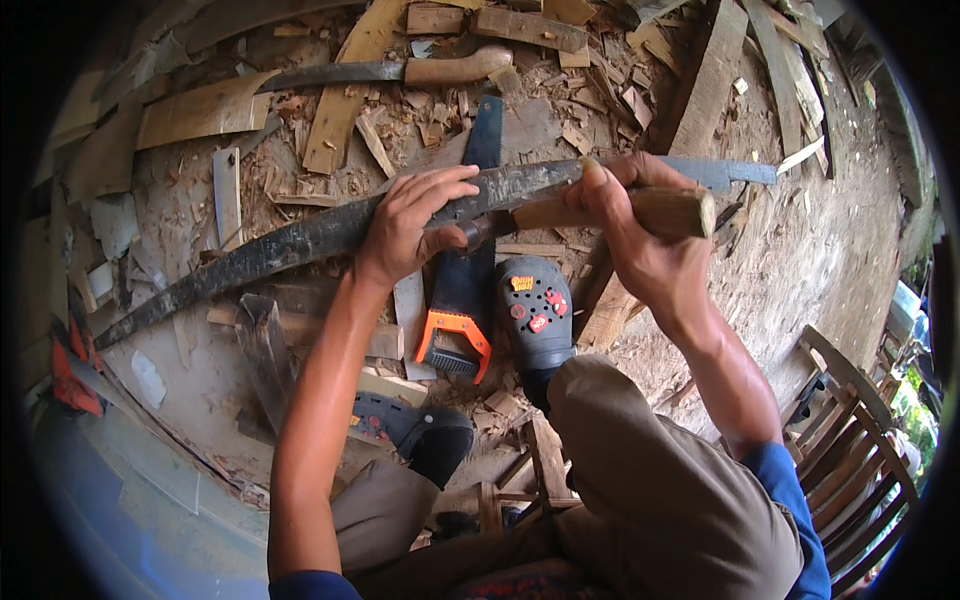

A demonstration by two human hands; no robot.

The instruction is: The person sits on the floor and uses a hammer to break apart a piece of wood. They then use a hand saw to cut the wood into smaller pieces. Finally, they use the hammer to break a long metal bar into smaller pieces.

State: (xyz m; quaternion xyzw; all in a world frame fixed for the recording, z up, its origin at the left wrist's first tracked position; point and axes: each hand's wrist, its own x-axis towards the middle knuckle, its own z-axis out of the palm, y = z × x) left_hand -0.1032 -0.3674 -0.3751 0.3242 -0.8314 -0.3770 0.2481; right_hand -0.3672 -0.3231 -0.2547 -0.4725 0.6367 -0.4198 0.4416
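Observation:
A long, curved, dark weathered strip [290, 235], apparently wood, lies slantwise across the view in front of me, its narrow notched end [745, 174] to the right. My left hand [415, 215] grips it near the middle, thumb below and fingers over the top. My right hand [645, 220] is closed round the wooden handle [676, 213] of a tool, with its thumb up against the strip. A dark metal collar [485, 230] of that tool shows beside my left thumb; its working end is hidden. Below lies a handsaw [453, 345] with an orange and black grip.
A long-bladed knife [450, 68] with a wooden handle lies among boards and wood chips at the far side. My shoe [537, 310] stands beside the saw. A thick plank [705, 75] lies far right, a slatted wooden chair [850, 450] near right. An orange-red object [75, 370] sits far left.

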